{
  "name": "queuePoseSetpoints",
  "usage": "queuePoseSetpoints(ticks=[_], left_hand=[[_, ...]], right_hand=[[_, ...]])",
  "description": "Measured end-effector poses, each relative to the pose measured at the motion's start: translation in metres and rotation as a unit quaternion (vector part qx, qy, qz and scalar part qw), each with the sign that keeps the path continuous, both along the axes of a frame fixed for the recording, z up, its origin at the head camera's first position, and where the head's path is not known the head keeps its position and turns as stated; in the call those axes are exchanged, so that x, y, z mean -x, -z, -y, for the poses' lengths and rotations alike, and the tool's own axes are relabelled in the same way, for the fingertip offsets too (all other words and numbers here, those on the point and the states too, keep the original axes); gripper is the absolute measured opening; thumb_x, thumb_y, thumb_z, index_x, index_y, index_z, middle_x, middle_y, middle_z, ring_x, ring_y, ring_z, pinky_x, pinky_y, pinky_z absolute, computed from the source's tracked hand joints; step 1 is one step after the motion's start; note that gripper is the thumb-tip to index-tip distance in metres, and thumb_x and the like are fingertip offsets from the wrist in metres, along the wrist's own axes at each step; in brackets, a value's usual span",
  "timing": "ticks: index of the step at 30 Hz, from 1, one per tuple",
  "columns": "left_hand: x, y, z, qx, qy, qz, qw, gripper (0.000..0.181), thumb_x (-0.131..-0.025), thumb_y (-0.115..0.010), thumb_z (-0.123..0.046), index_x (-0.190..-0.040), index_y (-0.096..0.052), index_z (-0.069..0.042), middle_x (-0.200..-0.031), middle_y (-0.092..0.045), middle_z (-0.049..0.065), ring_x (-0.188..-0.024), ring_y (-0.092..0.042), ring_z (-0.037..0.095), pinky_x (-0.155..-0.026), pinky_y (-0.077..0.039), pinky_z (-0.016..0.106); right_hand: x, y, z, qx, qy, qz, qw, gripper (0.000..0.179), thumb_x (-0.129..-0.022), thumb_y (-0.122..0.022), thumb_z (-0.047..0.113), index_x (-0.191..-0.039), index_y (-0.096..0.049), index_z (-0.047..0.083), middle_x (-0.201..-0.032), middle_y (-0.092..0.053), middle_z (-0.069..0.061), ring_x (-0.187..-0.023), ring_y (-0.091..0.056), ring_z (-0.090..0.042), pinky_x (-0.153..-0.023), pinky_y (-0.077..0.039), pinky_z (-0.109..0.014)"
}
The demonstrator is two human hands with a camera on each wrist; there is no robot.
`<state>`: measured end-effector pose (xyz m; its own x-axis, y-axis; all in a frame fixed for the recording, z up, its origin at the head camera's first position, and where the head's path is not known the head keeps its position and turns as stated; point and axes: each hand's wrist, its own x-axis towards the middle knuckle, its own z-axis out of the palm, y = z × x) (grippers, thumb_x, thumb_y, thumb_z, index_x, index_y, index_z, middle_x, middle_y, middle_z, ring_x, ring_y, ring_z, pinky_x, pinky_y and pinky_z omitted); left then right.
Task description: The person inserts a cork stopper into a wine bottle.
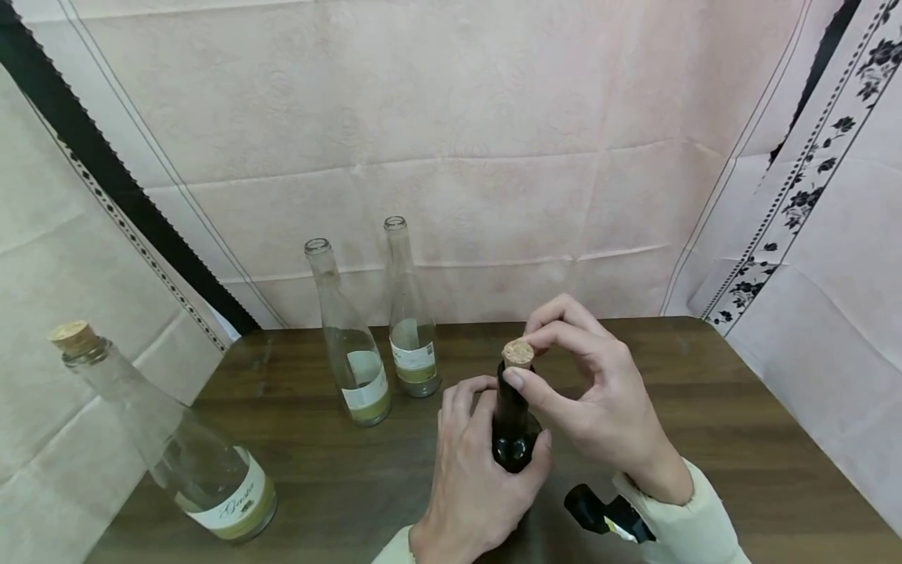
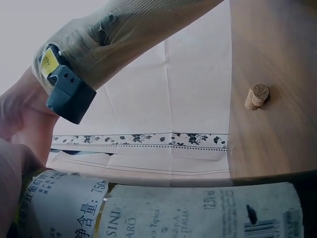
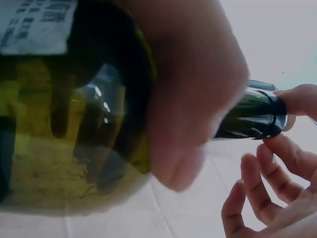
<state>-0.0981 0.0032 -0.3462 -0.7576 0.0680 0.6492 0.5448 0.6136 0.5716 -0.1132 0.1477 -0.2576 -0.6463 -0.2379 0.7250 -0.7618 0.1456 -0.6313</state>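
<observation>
My left hand [image 1: 474, 474] grips a dark green wine bottle [image 1: 513, 442] around the base of its neck. In the left wrist view its white printed label [image 2: 198, 213] fills the bottom. Over the bottle's mouth, my right hand [image 1: 599, 392] pinches a cork [image 1: 518, 352] between thumb and fingers. The cork's top stands above the rim; its lower end is hidden by the fingers and the neck. In the right wrist view, right fingertips [image 3: 297, 101] meet the neck's end, while the left thumb [image 3: 178, 163] lies across the bottle's shoulder.
At the left stands a clear bottle [image 1: 218, 486] with a cork [image 1: 75, 338] in its mouth. Two uncorked clear bottles [image 1: 362, 380] [image 1: 413, 352] stand near the table's back edge. Two loose corks [image 2: 257, 96] lie on the wooden table [image 2: 277, 144]. A pale cloth [image 1: 458, 157] hangs behind.
</observation>
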Motion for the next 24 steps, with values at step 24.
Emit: queuePoseSetpoints(ticks=[24], left_hand=[[-0.002,-0.002,0.022,-0.001,-0.024,0.012,0.9996,0.027,-0.077,-0.080,-0.040,-0.095,-0.065,-0.025,-0.125,-0.057,-0.007,-0.120,-0.049,0.011,-0.097,-0.047,0.036]], right_hand=[[0.001,0.028,-0.064,-0.169,0.126,-0.026,0.9771,0.036,-0.087,-0.075,-0.003,-0.110,-0.072,0.025,-0.105,-0.068,0.011,-0.100,-0.063,-0.007,-0.091,-0.046,-0.016]])
